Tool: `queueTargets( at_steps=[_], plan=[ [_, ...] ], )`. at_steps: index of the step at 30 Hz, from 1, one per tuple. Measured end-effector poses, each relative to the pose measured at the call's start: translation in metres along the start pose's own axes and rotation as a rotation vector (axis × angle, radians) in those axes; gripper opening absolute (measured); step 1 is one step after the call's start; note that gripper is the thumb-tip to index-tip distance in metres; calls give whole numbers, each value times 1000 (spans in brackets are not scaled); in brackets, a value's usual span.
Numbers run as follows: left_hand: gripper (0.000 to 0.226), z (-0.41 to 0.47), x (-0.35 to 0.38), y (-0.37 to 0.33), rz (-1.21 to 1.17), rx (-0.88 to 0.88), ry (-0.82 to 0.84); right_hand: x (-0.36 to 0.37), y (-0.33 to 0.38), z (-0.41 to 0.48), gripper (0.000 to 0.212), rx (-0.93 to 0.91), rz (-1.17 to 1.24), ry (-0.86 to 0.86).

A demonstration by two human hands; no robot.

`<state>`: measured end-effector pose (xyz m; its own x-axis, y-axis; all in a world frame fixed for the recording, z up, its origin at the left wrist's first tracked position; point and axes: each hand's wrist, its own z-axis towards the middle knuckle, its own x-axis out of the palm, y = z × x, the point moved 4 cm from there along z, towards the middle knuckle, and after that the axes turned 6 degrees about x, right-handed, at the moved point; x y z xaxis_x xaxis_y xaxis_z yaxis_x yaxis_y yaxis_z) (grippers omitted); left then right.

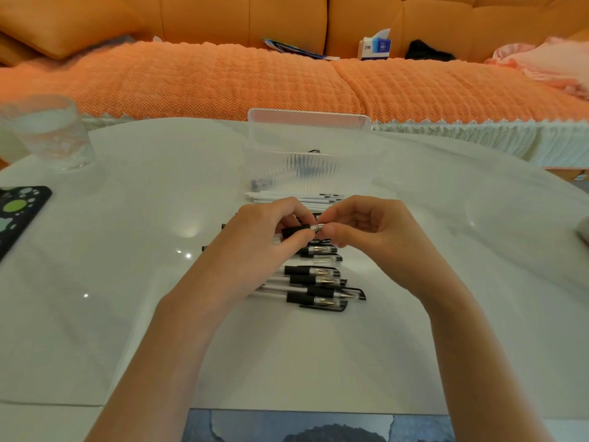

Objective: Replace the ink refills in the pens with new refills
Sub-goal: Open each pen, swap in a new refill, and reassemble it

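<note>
My left hand (267, 231) grips a pen (294, 231) by its black rubber grip, held level above the table. My right hand (360, 226) pinches the pen's silver tip (318, 227) between thumb and fingers. Below the hands lies a row of clear-barrelled pens with black caps (318, 283) on the white table (127, 282). Just beyond the hands lie several white refills (287, 197). Most of the held pen's barrel is hidden in my left palm.
A clear ribbed plastic box (309, 148) stands behind the refills. A glass of water (51, 132) is at the far left, a black patterned phone (19, 212) at the left edge. An orange sofa (223, 78) with a tissue box (374, 46) runs behind the table.
</note>
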<state>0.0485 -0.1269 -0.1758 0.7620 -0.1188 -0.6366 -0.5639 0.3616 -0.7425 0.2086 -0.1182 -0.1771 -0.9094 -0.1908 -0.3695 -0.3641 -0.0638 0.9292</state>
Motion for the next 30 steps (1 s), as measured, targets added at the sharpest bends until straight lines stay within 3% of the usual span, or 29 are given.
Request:
queueTargets(
  at_steps=[7, 14, 20, 26, 30],
  plan=[
    [18, 1, 0, 0, -30, -11, -11, 4, -4, 2, 21, 35, -130, -17],
    [20, 1, -1, 0, 6, -9, -1, 4, -3, 1, 8, 17, -63, 36],
    [19, 1, -2, -1, 5, -8, -14, 4, -4, 2, 44, 51, -148, -41],
    [16, 1, -3, -1, -15, 6, -22, 5, -4, 1, 13, 15, -140, 33],
    [15, 1, -3, -1, -13, 4, -30, 5, -5, 1, 21, 32, -192, 4]
  ],
)
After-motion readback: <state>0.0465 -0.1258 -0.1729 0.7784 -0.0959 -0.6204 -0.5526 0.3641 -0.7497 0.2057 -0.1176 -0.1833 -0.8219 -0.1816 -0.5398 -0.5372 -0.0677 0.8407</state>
